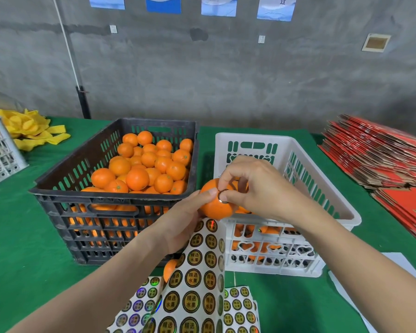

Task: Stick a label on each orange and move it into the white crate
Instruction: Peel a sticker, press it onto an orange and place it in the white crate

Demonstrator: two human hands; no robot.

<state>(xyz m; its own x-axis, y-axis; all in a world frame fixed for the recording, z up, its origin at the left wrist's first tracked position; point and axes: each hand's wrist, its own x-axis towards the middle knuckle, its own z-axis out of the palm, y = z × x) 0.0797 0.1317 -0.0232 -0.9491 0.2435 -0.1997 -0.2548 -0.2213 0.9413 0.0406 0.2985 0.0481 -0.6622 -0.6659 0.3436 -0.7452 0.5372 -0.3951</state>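
My left hand grips an orange between the two crates, with a sheet of round gold labels hanging down from the same hand. My right hand pinches a round label against the top of that orange with thumb and forefinger. The black crate on the left is heaped with oranges. The white crate on the right shows several oranges through its front holes.
More label sheets lie on the green table near me, with one loose orange behind the hanging sheet. Flat red cartons are stacked at the right, yellow foam nets and a white basket at the left.
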